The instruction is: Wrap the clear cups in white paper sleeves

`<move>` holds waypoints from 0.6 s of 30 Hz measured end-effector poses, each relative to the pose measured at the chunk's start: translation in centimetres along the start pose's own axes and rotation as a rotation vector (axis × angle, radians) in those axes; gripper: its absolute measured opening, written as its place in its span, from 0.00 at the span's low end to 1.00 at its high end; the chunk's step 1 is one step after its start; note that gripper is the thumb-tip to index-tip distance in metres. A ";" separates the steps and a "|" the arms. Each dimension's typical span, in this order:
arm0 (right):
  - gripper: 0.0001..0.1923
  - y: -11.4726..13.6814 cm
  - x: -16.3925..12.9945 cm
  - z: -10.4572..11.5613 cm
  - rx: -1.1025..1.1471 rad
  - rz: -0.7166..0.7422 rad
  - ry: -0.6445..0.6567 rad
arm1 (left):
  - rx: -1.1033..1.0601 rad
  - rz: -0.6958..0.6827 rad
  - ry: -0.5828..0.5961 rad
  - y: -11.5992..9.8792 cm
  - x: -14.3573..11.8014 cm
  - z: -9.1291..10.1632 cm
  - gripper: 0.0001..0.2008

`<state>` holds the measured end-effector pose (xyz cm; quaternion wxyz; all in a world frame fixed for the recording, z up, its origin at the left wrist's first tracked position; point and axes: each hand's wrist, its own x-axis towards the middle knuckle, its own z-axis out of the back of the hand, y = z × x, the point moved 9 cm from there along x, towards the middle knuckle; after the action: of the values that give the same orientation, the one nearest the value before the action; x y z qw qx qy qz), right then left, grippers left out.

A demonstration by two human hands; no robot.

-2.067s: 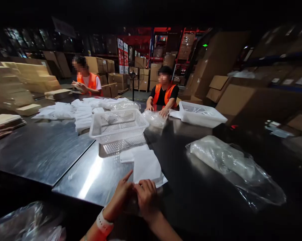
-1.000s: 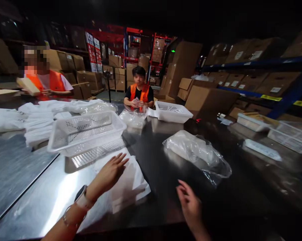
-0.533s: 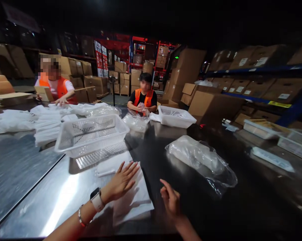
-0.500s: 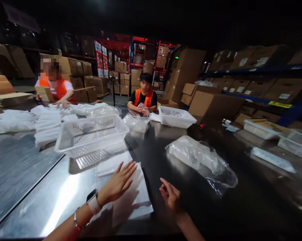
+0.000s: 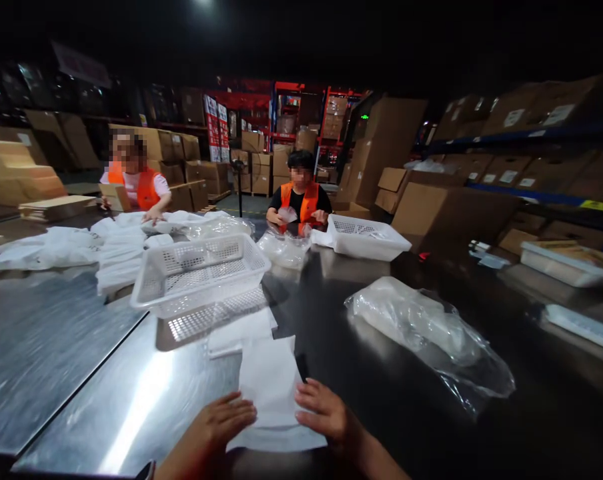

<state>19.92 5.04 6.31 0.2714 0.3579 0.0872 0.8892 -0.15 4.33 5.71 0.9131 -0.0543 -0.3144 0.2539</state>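
Observation:
In front of me on the metal table lies a flat white sheet (image 5: 271,383), which looks like thin paper or a soft bag. A crease runs across its near part. My left hand (image 5: 224,423) rests along its left edge with the fingers stretched out. At the right edge, the fingers of my right hand (image 5: 326,413) are extended and slightly apart, touching the sheet. Neither hand is closed around it. Just beyond lies a folded white piece (image 5: 236,333), partly beneath a white perforated basket (image 5: 201,273).
A clear plastic bag with white contents (image 5: 421,327) lies to the right on the table (image 5: 301,293). Farther off are a second white basket (image 5: 369,243), white bags (image 5: 124,247) and two co-workers in orange vests (image 5: 146,190). Cardboard boxes (image 5: 446,207) stand behind.
My left hand has drawn back from the sheet's upper part to its left edge. My right hand has come left onto the sheet. The near part of the sheet is now creased.

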 end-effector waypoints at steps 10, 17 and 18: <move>0.29 2.0 -3.5 1.9 0.099 -0.677 -0.582 | -0.515 1.121 -0.376 1.5 -6.0 -2.0 0.35; 0.32 2.0 -2.9 2.4 -0.155 -0.743 -0.577 | -0.358 1.200 -0.435 1.6 -4.6 -1.3 0.37; 0.32 2.0 -2.7 2.4 -0.189 -0.737 -0.563 | -0.334 1.192 -0.422 1.6 -4.6 -1.5 0.36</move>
<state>22.36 1.84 7.14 0.6135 0.5040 0.0501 0.6059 -3.09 3.50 1.59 0.5138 -0.3096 -0.4380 0.6696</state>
